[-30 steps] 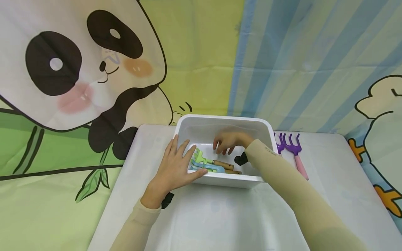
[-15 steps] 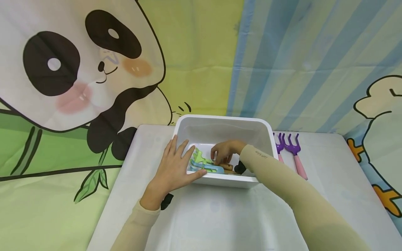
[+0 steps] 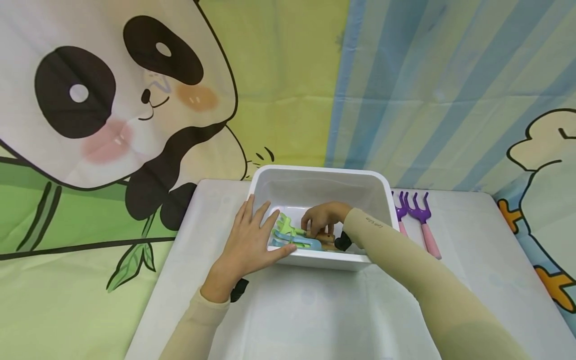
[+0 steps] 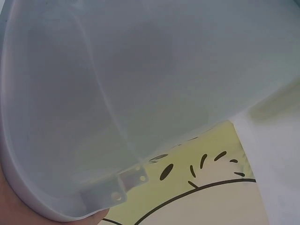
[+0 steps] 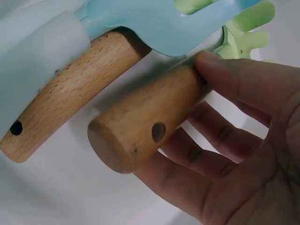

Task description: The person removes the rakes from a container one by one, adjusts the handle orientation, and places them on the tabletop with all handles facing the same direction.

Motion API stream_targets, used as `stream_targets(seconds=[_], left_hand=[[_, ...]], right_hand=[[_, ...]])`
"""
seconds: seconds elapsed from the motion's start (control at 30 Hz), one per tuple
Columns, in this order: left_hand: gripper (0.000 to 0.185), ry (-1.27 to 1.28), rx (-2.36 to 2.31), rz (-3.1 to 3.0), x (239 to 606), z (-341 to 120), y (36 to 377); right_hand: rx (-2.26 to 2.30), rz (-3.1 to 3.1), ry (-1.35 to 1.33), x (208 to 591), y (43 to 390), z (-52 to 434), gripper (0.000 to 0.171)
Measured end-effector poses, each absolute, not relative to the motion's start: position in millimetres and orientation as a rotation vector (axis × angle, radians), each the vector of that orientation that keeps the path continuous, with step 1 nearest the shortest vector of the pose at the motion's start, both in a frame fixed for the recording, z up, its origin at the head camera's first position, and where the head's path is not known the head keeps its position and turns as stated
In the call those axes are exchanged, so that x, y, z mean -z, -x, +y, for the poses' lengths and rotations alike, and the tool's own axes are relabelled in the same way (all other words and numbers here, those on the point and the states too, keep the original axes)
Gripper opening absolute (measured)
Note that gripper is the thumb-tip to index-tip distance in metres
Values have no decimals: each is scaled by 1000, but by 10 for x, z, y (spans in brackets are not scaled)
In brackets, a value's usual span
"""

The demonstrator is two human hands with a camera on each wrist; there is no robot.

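A white plastic bin stands on the table. My left hand lies spread over its front left corner, thumb along the front rim and fingertips at the left rim. Inside the bin, my right hand holds the wooden handle of a green hand rake between thumb and fingers. The rake's green tined head points left. Beside it lies a light blue fork with a pale handle, overlapping another wooden handle. The left wrist view shows the bin's wall from outside.
Two purple forks with pink handles lie right of the bin; the nearer-right purple fork shows whole, the other is partly hidden by the bin. A patterned cloth hangs right behind the table.
My right hand has moved down and slightly left inside the bin, onto the green rake's wooden handle, and its fingers have closed around it. The left hand stays at the corner.
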State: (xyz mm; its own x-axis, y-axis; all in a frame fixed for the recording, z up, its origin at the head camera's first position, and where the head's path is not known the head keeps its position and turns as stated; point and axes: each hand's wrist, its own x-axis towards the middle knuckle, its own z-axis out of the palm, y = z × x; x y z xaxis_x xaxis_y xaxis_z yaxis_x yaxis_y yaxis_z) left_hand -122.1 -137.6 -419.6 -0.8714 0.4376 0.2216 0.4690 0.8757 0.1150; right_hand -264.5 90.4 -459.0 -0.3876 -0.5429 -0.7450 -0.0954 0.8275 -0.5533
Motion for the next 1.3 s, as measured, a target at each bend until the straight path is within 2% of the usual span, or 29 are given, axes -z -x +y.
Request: stream_targets(seconds=[0.43, 0.8, 1.3], left_hand=[[98, 703, 255, -2857, 4180, -1366, 1224], [99, 712, 243, -2839, 4189, -1378, 1255], [98, 708, 260, -2847, 4177, -1370, 1247]], right_hand=[[609, 2040, 487, 4555, 2709, 934, 38], [632, 1970, 466, 4303, 2773, 1021, 36], [860, 1868, 548, 3588, 2571, 1383, 36]])
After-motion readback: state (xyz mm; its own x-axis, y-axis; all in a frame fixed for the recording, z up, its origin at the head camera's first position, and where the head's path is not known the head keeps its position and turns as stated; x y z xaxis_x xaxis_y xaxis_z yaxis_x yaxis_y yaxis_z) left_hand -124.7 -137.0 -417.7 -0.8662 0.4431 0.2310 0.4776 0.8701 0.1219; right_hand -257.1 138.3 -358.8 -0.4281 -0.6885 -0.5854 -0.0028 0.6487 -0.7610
